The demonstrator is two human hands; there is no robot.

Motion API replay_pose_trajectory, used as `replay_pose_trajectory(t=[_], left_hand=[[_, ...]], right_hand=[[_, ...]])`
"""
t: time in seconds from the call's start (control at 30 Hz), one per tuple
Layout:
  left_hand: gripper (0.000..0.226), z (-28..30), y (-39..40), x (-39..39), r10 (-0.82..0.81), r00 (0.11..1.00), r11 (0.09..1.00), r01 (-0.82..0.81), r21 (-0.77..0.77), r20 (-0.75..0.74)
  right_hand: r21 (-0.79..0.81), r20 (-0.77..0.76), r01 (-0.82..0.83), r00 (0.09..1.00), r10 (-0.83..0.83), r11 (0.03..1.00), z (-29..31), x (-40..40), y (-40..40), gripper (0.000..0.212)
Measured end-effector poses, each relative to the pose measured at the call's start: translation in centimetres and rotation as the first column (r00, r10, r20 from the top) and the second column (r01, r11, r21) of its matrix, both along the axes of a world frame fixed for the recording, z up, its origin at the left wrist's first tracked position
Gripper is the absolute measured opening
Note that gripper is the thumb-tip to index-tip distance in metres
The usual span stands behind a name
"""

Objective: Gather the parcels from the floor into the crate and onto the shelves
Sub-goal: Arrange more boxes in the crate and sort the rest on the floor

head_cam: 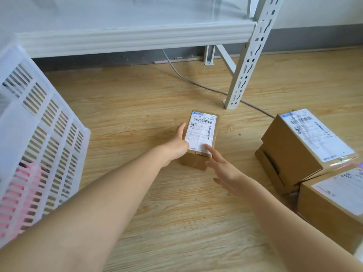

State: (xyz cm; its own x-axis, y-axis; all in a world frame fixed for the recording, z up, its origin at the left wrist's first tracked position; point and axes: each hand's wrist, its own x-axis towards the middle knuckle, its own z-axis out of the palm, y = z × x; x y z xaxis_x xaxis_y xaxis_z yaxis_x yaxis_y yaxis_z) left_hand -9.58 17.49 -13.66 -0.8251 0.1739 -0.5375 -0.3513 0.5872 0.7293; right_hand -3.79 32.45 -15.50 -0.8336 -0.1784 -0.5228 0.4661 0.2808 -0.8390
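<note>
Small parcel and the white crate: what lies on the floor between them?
Head view: only the left forearm crosses above; the floor between small parcel and crate is bare.

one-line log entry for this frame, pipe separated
phase: reach | target: small parcel on floor | left hand touches its left side | right hand fingertip on label | crate left | shelf behind

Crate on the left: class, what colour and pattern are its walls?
White crate, its walls slotted in rows; the head view shows it best.
</note>
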Motion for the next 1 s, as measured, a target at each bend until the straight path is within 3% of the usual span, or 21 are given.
replay_pose_trajectory(t=[0.17, 0.33, 0.53, 0.73, 0.83, 1.0], left_hand=[[0.077, -0.6, -1.8, 1.8, -0.043, 0.999, 0.998, 0.044, -0.038, 0.027], [0.084, -1.1, -3.2, 4.6, -0.06, 0.988, 0.998, 0.058, 0.014, 0.144], [0.072, 1.1, -4.3, 6.9, -0.046, 0.991, 0.997, 0.038, 0.06, 0.127], [0.066, 5.7, -7.3, 8.3, -0.013, 1.0, 0.994, 0.014, 0.109, -0.008], [0.065, 9.0, -8.5, 9.3, -0.035, 0.988, 0.994, 0.05, 0.099, -0.15], [0.059, 15.1, -12.2, 11.4, 0.016, 0.975, 0.989, 0.017, 0.148, -0.22]], right_hand=[[-0.02, -0.005, 0.088, 0.996, -0.088, 0.996, -0.5, 1.3, -0.5, 0.061], [0.048, 0.028, 0.029, 0.999, -0.03, 0.998, -0.5, 2.8, -2.1, 0.061], [0.052, 0.035, 0.042, 0.998, -0.044, 0.998, 0.6, 5.0, -3.2, 0.055], [-0.052, -0.052, 0.167, 0.984, -0.17, 0.985, 5.0, 5.6, -5.7, 0.04], [-0.136, -0.115, 0.247, 0.958, -0.263, 0.96, 8.0, 6.3, -7.6, 0.041], [-0.197, -0.196, 0.225, 0.945, -0.264, 0.954, 14.2, 7.7, -11.0, 0.045]])
